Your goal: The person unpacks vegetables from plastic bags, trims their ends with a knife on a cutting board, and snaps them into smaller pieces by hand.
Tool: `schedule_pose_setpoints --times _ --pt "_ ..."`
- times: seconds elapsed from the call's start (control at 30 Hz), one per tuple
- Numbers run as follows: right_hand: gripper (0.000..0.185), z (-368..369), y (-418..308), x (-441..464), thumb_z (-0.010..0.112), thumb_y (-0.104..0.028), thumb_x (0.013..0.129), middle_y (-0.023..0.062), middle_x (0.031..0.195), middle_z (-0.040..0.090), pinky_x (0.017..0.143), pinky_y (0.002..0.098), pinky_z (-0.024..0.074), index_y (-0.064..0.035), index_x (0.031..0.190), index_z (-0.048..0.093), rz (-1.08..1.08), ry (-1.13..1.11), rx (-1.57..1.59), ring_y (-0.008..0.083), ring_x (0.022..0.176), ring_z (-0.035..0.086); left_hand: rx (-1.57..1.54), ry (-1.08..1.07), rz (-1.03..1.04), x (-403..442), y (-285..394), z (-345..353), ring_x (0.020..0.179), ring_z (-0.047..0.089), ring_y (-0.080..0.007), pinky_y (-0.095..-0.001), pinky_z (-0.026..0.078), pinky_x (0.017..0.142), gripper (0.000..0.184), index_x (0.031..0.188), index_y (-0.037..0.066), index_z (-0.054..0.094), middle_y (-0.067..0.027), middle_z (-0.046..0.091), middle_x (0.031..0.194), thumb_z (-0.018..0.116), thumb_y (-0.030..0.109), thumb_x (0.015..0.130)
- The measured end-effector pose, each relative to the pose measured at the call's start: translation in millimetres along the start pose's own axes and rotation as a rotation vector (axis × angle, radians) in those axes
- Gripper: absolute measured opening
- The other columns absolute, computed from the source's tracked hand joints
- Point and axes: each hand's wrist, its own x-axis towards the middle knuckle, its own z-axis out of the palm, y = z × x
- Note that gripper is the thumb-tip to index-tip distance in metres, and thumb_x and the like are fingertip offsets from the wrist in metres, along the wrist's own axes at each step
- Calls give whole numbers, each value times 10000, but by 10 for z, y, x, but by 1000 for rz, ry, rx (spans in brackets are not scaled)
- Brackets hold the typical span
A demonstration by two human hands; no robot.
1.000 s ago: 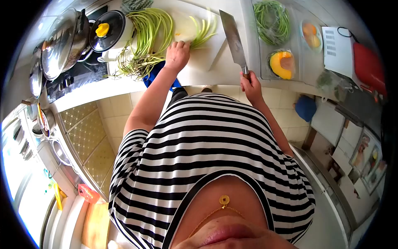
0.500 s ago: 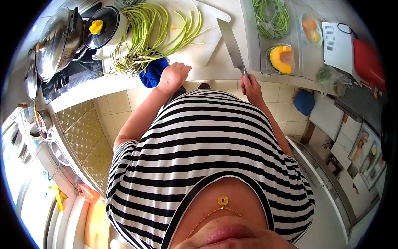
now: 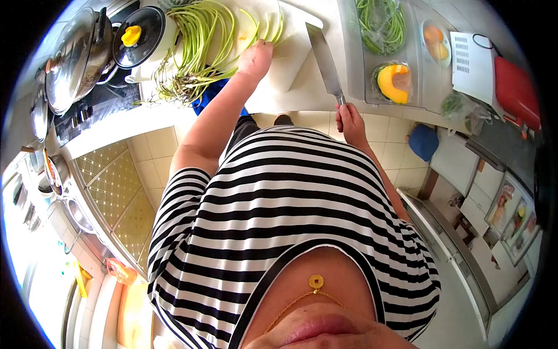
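Partly curled over green stalks [image 3: 197, 43] with left hand [image 3: 256, 58]; cannot tell whether pinching or just touching. Wrapped round handle of cleaver [image 3: 326, 65] with right hand [image 3: 350, 123]. Align stalks side by side, tucking fingertips, keeping blade apart. Look for stalks on cutting board [image 3: 285, 67], toward eleven o'clock; running lengthwise roughly seven to one, with roots at seven
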Motion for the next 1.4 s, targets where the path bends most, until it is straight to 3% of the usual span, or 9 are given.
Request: schedule_pose_setpoints --times 0.2,0.37,0.5,0.73,0.8,0.83,0.9,1.0,1.4 --pt "299 -3 0 -7 452 -306 967 -4 676 498 489 217 387 -22 995 542 -18 9 17 63 529 450 -255 70 -38 -10 -65 -266 734 652 -306 -397 533 647 165 901 51 617 -147 638 912 561 197 850" --pt "298 -8 7 21 451 -299 968 -5 674 495 479 208 376 -19 1002 548 -47 -18 32 59 526 445 -1265 272 -292 -192 -246 -786 772 670 -187 -289 539 665 71 928 37 561 -110 662 1006 560 103 901" --pt "291 51 -46 55 451 -291 968 -6 672 493 475 206 373 -20 1008 550 -55 -47 35 57 523 439 -1401 497 -439 -445 -657 -996 727 661 -170 -240 517 596 101 951 42 524 -90 651 876 595 56 881" --pt "289 101 -93 86 434 -289 974 -8 703 484 508 212 362 -24 1021 540 -18 -101 -57 60 548 416 -1052 500 -753 -682 -1487 -894 604 629 -137 -247 488 519 182 883 0 573 -60 619 730 663 153 846" --pt "288 96 -98 88 434 -286 974 -7 703 483 506 213 361 -22 1020 540 -6 -100 -48 60 547 416 -603 403 -724 -786 -1603 -739 608 609 -128 -245 475 520 226 838 -12 616 -49 626 705 699 197 824" --pt "291 96 -103 84 448 -284 966 -7 685 486 491 216 370 -15 1010 550 -4 -91 -34 59 531 422 -465 430 -578 -874 -914 -1074 638 602 -123 -269 486 574 214 833 -5 642 -55 631 673 708 198 811" --pt "294 84 -83 84 461 -283 959 -7 667 490 476 219 379 -9 1001 560 -1 -83 -20 58 515 429 -565 255 -458 -971 -754 -854 700 626 -146 -293 505 663 154 926 60 660 -78 663 778 677 172 822" --pt "294 76 -27 93 461 -284 959 -8 667 490 478 218 379 -11 1001 560 -8 -83 -32 58 519 431 -405 192 -96 -940 -218 -736 721 635 -277 -379 515 632 112 898 124 653 -79 644 838 634 212 830" --pt "303 110 -66 38 463 -301 953 -5 673 497 487 217 382 -17 1000 558 27 -69 -50 59 531 444 -57 -1 109 -618 -129 -87 711 622 -298 -419 518 593 138 778 103 582 -99 565 808 585 230 832"
